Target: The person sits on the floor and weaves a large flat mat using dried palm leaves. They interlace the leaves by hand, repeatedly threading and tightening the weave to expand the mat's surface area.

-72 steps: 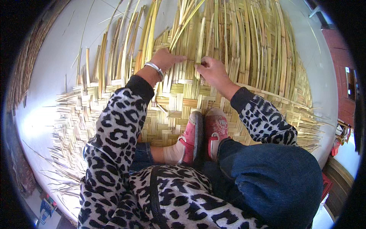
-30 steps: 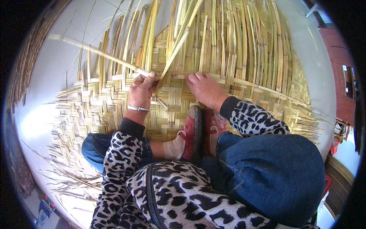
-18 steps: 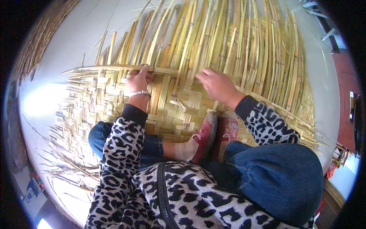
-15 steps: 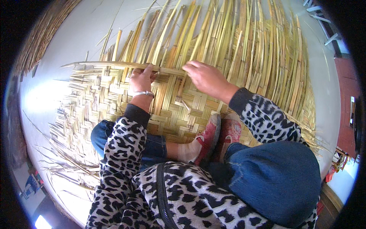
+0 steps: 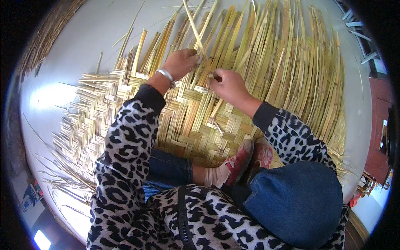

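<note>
Bamboo strip (image 5: 195,29) being pinched by left hand (image 5: 180,63) (grip closed); right hand (image 5: 228,84) pressing, fingers curled, on woven mat (image 5: 125,112).

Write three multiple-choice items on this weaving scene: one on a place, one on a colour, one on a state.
1. Where does the left hand rest?
A. on the shoes
B. at the edge of the woven part of the mat, where the loose strips begin
C. on the bare floor

2. What colour are the shoes?
A. red-pink
B. green
C. black

3. How does the raised strip between the hands stand?
A. flat, woven in
B. lifted, slanting up away from the mat
C. snapped in two

Key: 1 B, the left hand lies on the last woven row with unwoven strips beyond it. 2 A, both shoes under the right hand show red-pink. 3 B, the strip rises from between the fingers across the others.
</note>
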### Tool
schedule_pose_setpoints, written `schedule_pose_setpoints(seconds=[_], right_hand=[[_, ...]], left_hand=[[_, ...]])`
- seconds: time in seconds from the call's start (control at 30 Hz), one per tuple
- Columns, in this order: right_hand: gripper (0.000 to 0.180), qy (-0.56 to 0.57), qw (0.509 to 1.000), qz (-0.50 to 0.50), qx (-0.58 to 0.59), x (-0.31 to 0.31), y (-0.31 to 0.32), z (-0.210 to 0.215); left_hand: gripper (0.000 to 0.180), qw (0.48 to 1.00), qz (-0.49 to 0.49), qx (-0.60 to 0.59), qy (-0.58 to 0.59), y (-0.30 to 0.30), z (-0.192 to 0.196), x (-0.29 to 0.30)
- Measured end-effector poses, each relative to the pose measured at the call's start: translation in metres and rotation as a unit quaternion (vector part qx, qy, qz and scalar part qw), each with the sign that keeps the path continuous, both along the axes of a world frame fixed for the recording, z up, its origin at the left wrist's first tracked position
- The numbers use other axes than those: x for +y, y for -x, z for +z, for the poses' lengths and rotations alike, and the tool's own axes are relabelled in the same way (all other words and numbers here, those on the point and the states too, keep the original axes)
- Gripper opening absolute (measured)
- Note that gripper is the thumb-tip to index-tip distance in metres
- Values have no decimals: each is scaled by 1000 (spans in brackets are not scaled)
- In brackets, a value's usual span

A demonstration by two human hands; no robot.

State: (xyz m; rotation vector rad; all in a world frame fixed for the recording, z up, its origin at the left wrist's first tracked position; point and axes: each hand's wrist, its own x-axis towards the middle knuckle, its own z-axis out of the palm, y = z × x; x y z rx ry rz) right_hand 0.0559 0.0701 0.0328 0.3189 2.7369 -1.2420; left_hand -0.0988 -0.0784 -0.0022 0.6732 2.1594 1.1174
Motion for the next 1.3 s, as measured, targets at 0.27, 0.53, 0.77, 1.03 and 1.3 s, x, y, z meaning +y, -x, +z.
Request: schedule_pose_setpoints(seconds=[0.27,0.53,0.77,1.03,1.3], right_hand=[[29,124,988,-96,10,1,-10,-16],[24,208,971,-119,-2,0,-21,-9],[22,317,933,-164,-37,-2,-24,3],[21,355,901,-237,-73,-2,-8,-7],[26,286,937,-189,-63,-3,-2,-32]], left_hand=[[38,919,-140,235,284,19,-3,49],[55,967,-117,114,196,18,5,50],[64,970,-135,86,185,21,6,55],[51,984,-90,94,122,14,-8,38],[34,992,-27,-124,-29,5,14,30]])
